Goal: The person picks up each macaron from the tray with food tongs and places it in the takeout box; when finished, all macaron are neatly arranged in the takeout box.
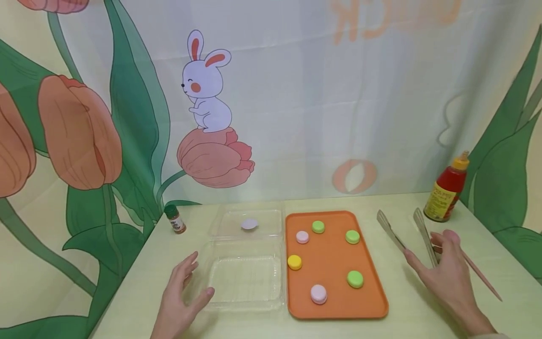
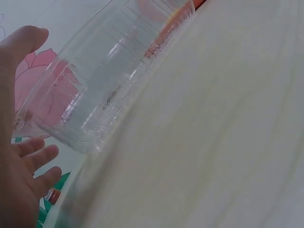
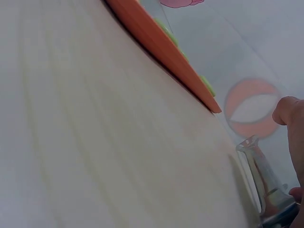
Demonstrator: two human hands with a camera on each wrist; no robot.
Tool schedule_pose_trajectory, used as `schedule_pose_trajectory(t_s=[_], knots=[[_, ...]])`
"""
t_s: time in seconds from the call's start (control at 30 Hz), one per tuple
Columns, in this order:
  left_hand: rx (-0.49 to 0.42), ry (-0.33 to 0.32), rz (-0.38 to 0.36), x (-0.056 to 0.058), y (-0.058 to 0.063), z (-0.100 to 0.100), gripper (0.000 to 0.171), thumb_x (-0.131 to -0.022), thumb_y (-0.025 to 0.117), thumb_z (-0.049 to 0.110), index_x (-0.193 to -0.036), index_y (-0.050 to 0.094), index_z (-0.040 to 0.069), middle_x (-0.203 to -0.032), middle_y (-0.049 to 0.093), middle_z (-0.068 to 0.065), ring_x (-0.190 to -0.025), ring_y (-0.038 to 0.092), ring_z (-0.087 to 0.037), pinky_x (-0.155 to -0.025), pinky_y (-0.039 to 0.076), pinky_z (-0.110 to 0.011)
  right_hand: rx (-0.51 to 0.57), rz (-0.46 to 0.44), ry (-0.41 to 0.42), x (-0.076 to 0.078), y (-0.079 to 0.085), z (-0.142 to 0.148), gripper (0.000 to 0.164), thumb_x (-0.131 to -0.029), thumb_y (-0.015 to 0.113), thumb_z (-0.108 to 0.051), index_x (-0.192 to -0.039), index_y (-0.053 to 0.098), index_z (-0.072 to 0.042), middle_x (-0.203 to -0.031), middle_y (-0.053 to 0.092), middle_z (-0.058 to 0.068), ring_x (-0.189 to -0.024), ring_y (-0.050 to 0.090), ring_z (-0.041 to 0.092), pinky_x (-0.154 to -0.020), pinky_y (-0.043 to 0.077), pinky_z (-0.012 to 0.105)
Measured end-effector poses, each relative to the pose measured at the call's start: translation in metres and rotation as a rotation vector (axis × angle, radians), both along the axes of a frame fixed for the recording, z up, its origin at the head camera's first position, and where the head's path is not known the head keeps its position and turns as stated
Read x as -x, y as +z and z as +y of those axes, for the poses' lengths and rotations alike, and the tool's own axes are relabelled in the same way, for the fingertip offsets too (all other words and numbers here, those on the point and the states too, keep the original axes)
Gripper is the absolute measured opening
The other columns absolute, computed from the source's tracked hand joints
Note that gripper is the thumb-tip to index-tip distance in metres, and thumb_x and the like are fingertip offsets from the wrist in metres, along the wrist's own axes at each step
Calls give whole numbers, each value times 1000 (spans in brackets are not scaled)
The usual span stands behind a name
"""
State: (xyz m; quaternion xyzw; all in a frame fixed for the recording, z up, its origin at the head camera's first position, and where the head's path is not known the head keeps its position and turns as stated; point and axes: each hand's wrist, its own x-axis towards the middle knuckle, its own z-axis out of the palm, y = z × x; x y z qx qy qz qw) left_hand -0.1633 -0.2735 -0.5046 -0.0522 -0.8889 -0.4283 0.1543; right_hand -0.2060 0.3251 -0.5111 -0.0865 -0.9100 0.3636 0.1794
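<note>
My left hand (image 1: 179,292), fingers spread and holding nothing, is by the left side of a clear plastic clamshell box (image 1: 245,282), which lies with its lid (image 1: 224,226) folded back. The left wrist view shows that hand (image 2: 28,156) next to the box wall (image 2: 90,95). My right hand (image 1: 449,278) hovers over metal tongs (image 1: 391,230), its thumb and fingers apart. In the right wrist view the thumb (image 3: 287,111) stands clear of the tongs (image 3: 263,175); whether the other fingers touch them is unclear. Beside this hand lies a pink stick (image 1: 482,278) with a round end.
An orange tray (image 1: 330,263) holds several macarons: green (image 1: 354,279), pink (image 1: 318,294) and yellow (image 1: 294,262). A small white disc (image 1: 249,224) lies at the box lid. A green-capped shaker (image 1: 175,220) stands back left, a red sauce bottle (image 1: 446,190) back right. Behind hangs a printed curtain (image 1: 296,117).
</note>
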Motion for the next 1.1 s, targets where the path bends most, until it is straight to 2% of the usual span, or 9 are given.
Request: schedule_pose_trajectory(t_s=[0.1,0.2,0.37,0.5,0.7,0.97,1.1], knots=[[-2,2,-89,1,1,1,97,-96,90,42,-174,35,23,-172,42,-12,-154,50,-42,-124,44,-65,-2,-7,-1,0,-4,2,98,-103,78,-50,-165,31,10,-155,41,38,-138,45,58,-109,40,79],[1,1,-151,1,1,3,106,-92,92,48,-175,31,25,-174,39,-13,-155,48,-45,-125,41,-70,-19,-4,1,2,-7,4,101,-101,80,-51,-164,31,11,-154,39,39,-136,44,58,-107,40,78],[28,-3,-210,1,2,7,115,-86,95,55,-176,30,25,-176,36,-13,-156,46,-48,-126,40,-70,-72,-18,10,5,-9,7,107,-99,84,-50,-161,30,18,-153,33,44,-134,40,60,-108,40,81],[37,3,-246,1,2,8,121,-82,96,60,-176,29,24,-177,36,-11,-159,43,-46,-127,39,-69,-108,-35,7,6,-12,9,108,-98,85,-47,-157,29,24,-147,35,46,-132,39,62,-106,40,82],[30,1,-268,2,1,8,126,-79,98,61,-176,28,23,-177,38,-8,-162,40,-44,-130,37,-65,-131,-88,-12,9,-12,10,102,-100,83,-40,-152,32,30,-142,36,50,-132,38,65,-107,39,82],[55,13,-288,1,2,7,125,-82,94,65,-177,25,23,-178,38,-7,-161,42,-42,-130,37,-64,-149,-108,-16,8,-13,8,89,-101,80,-35,-147,41,29,-129,43,44,-116,45,57,-97,47,75],[57,8,-283,0,2,6,124,-83,93,64,-178,25,23,-177,39,-8,-160,43,-41,-130,37,-64,-141,-103,-19,7,-12,7,87,-103,79,-38,-150,42,26,-128,44,41,-113,47,54,-94,48,73]])
